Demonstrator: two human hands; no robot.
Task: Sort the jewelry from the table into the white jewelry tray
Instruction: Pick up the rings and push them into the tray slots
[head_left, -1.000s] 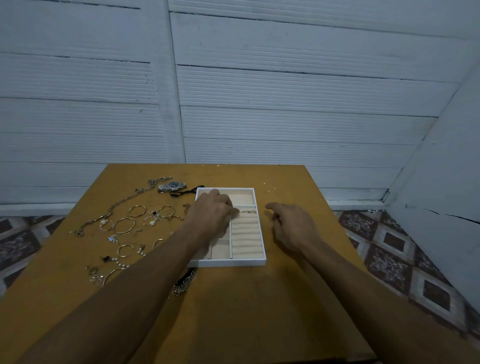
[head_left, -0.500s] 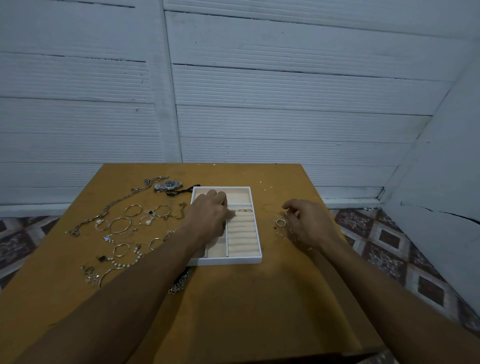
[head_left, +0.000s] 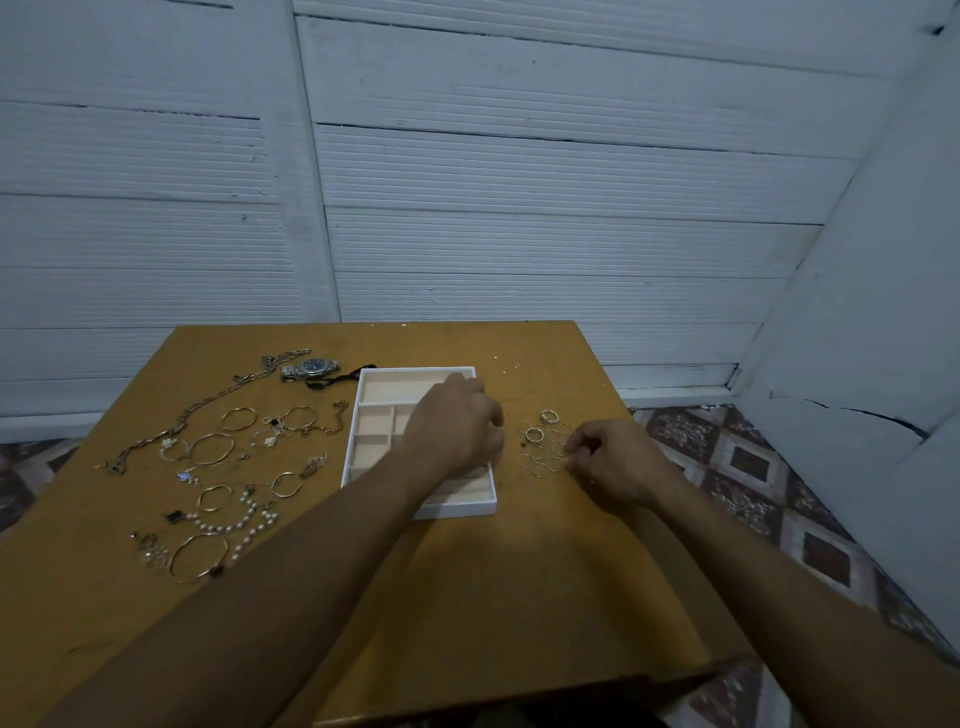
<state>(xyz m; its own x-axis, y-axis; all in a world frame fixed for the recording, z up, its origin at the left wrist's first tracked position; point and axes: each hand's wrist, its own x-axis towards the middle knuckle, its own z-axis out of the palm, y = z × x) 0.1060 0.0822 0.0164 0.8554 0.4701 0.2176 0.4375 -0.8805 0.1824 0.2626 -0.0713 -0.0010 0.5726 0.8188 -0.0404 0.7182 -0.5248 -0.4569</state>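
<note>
Roughly: rings (head_left: 535, 435) lie scattered just right of the tray (head_left: 415, 370), bracelets (head_left: 208, 462) well to its left. Thin hoops, likely light, stiff, slippery on the table (head_left: 519, 582) (apt to skid), best pinched across the rim one at a time. Right hand (head_left: 618, 462), fingers curled, sits at the rings' far edge; left hand (head_left: 457, 431) curls over the tray's right side; whether either holds anything, cannot tell.
</note>
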